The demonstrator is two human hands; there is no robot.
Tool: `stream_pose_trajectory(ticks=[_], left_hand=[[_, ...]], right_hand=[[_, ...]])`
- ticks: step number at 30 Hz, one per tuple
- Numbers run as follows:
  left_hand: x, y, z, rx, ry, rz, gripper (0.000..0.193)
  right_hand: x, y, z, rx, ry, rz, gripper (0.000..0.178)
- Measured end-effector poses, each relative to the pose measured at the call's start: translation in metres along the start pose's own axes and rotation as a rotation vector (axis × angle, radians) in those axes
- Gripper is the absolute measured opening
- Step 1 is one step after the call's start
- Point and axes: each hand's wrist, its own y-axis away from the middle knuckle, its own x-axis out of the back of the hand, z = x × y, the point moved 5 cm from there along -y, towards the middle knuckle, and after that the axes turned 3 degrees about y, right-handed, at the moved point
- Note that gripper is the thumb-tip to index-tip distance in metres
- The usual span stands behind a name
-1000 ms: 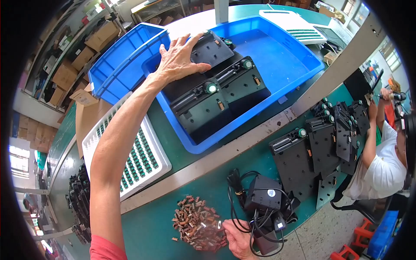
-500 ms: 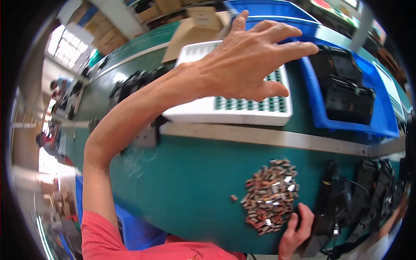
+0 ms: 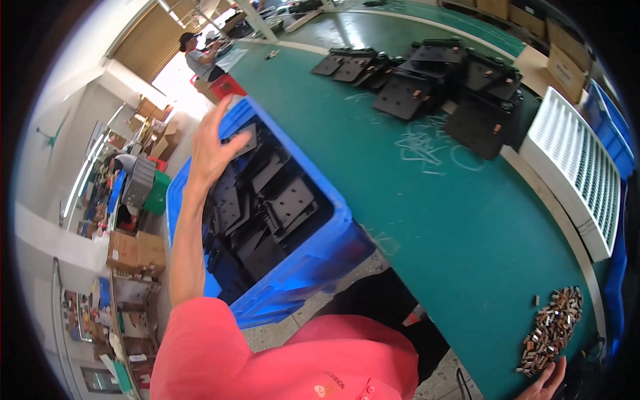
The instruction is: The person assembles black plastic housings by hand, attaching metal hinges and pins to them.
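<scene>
My left hand (image 3: 210,153) is over the far left part of a blue bin (image 3: 333,200), its fingers and thumb apart and nothing seen in them. Heaped in that bin are black flat parts (image 3: 290,200) with small holes and hinge-like ends. At the lower right my right hand (image 3: 548,381) rests beside a pile of small metallic and copper-coloured pieces (image 3: 550,330), fingers stretched out. One small loose piece (image 3: 537,301) lies just left of the pile.
Black plate assemblies (image 3: 420,73) are stacked on the green table (image 3: 427,227). A white tray with rows of slots (image 3: 577,167) stands at the right, behind a pale edge strip (image 3: 553,207). Another person (image 3: 200,60) sits far left. Cardboard boxes (image 3: 137,252) stand left of the bin.
The view has swung to the left, bringing the bin of black parts into sight. My left hand has moved from above the white tray to the bin. My right hand stays beside the pile.
</scene>
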Motion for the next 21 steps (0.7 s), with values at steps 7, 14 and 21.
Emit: stream_pose_trajectory(ticks=[7, 14, 21], left_hand=[[-0.017, 0.213, -0.210, 0.852, -0.030, -0.243, 0.091], [-0.030, 0.216, -0.229, 0.912, -0.109, -0.178, 0.090], [-0.066, 0.108, -0.308, 1.011, 0.139, 0.211, 0.076]], right_hand=[[-0.012, 0.000, -0.001, -0.067, -0.081, -0.043, 0.038], [-0.006, 0.002, 0.001, -0.087, -0.056, -0.020, 0.031], [-0.008, 0.000, 0.003, -0.127, -0.064, -0.042, 0.029]])
